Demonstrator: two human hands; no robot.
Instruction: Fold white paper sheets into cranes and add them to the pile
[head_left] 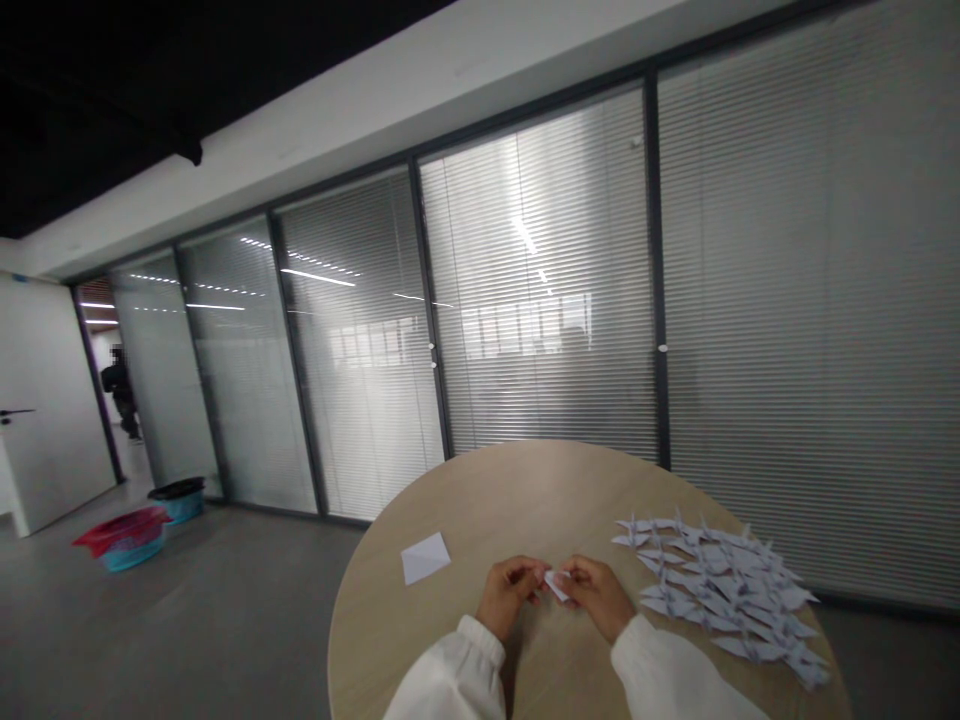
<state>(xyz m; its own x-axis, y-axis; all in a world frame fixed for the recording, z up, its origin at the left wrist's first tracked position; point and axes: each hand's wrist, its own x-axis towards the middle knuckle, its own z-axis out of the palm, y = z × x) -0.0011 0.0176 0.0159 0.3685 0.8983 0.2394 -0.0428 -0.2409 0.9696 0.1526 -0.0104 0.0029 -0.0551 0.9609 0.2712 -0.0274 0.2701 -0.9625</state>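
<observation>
A small folded white paper piece (556, 584) is pinched between both my hands above a round wooden table (525, 490). My left hand (508, 592) grips its left end with curled fingers. My right hand (598, 594) holds its right end, fingers closed too. Both wrists wear white sleeves. A flat white paper square (424, 557) lies on the table left of my left hand. Several folded white paper cranes (724, 590) are spread over the table right of my right hand.
Glass partitions with shut blinds (540, 300) stand behind the table. On the grey floor at left sit a red-lined blue basin (124, 535) and a black-lined blue bin (178, 497). Another person (121, 390) stands in a far doorway at left.
</observation>
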